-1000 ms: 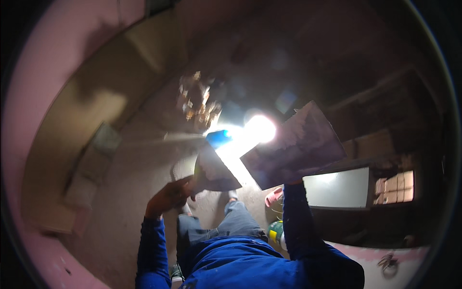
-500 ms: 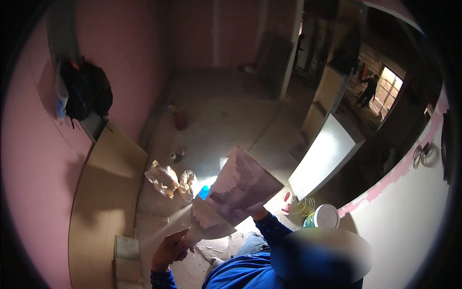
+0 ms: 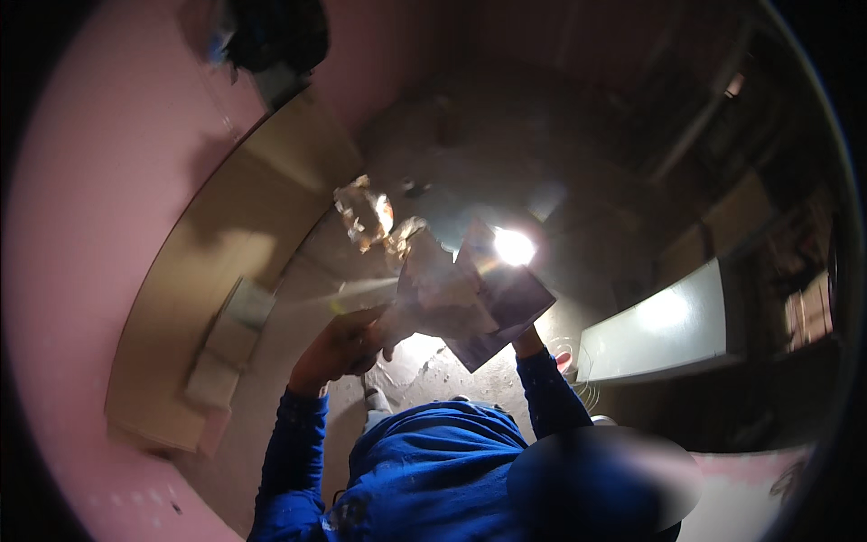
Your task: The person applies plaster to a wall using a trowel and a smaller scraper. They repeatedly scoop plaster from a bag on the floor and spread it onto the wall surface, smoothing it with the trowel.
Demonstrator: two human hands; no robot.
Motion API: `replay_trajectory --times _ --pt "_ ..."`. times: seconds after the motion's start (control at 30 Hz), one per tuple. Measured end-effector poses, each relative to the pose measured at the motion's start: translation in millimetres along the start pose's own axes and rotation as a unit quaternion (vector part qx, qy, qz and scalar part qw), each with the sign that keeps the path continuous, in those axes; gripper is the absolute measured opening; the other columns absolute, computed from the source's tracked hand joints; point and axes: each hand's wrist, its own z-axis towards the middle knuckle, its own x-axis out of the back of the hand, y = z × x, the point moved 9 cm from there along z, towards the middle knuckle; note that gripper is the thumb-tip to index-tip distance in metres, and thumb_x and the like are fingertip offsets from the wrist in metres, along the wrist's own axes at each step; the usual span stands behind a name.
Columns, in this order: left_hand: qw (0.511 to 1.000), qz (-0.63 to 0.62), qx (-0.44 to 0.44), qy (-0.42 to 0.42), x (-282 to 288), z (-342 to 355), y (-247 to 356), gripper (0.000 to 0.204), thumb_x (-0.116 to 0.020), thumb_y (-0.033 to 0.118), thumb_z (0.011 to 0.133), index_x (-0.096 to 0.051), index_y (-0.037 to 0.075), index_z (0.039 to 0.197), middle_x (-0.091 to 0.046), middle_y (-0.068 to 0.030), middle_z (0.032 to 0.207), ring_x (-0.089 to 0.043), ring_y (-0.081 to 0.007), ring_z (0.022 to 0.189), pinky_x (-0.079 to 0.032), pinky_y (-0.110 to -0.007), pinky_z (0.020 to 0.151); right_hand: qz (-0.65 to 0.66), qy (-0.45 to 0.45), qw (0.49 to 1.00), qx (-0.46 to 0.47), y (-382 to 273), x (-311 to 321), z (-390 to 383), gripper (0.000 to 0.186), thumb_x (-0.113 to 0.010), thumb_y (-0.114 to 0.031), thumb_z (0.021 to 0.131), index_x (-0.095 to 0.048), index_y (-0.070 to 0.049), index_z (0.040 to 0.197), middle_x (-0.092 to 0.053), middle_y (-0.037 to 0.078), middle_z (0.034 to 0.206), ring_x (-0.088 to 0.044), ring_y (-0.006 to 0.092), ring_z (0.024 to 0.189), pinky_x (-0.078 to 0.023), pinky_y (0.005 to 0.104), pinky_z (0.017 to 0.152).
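Note:
My left hand (image 3: 348, 348) is closed around a putty knife, its handle hidden. The knife's wide blade (image 3: 433, 289), smeared with pale compound, overlaps the left part of a square, compound-smudged board (image 3: 501, 321). My right hand (image 3: 528, 343) grips this board from underneath, its fingers mostly hidden by it. A bright lamp (image 3: 513, 246) glares just beyond the board.
Crumpled paper bags (image 3: 361, 212) lie ahead. A long tan board (image 3: 190, 298) with grey pieces (image 3: 226, 334) runs along the left pink wall (image 3: 99, 181), below a dark bag (image 3: 275, 36). A white panel (image 3: 655, 321) and cables (image 3: 587, 388) are at right.
The blade has moved from beside the board's lower left to overlapping it. The view swung up toward the room and back down. Both hands keep their hold.

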Motion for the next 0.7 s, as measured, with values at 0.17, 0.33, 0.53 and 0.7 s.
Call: replay_trajectory --times 0.17,0.33,0.53,0.7 --pt "0.991 -0.053 -0.036 0.117 -34.9 -25.3 6.4 0.050 -0.063 0.037 0.099 -0.057 0.004 0.136 -0.062 -0.0005 0.080 -0.043 -0.0024 0.050 -0.036 -0.019 0.045 0.039 -0.030 0.995 -0.092 23.6 13.3 -17.4 0.040 -0.062 -0.031 0.093 -0.057 -0.002 0.120 -0.062 0.008 0.109 -0.060 0.0208 0.098 -0.049 0.0375 0.087" --pt "0.975 -0.136 0.003 0.176 -66.3 -79.1 -24.3 0.061 -0.066 0.032 0.097 -0.047 0.005 0.148 -0.064 -0.0001 0.080 -0.044 -0.0020 0.053 -0.037 -0.019 0.047 0.032 -0.095 0.984 -0.148 33.0 -5.1 -3.5 0.043 -0.061 -0.034 0.094 -0.055 -0.003 0.123 -0.061 0.008 0.112 -0.060 0.0214 0.101 -0.049 0.0383 0.089" --pt "0.956 -0.076 0.037 0.281 -110.5 -159.4 -76.9 0.058 -0.064 0.028 0.099 -0.045 0.008 0.150 -0.067 -0.0020 0.082 -0.046 -0.0032 0.054 -0.039 -0.020 0.048 0.038 -0.212 0.951 -0.220 79.2 -92.9 16.9 0.047 -0.060 -0.037 0.095 -0.054 -0.003 0.127 -0.061 0.009 0.116 -0.059 0.0222 0.104 -0.049 0.0394 0.091" --pt "0.920 -0.097 -0.009 0.379 -137.6 -249.0 -86.2 0.057 -0.062 0.027 0.099 -0.045 0.006 0.149 -0.067 -0.0026 0.082 -0.046 -0.0037 0.053 -0.040 -0.020 0.048 0.045 -0.295 0.889 -0.348 183.6 -182.8 -51.1 0.050 -0.059 -0.039 0.095 -0.053 -0.003 0.130 -0.060 0.009 0.119 -0.059 0.0229 0.107 -0.049 0.0402 0.093"
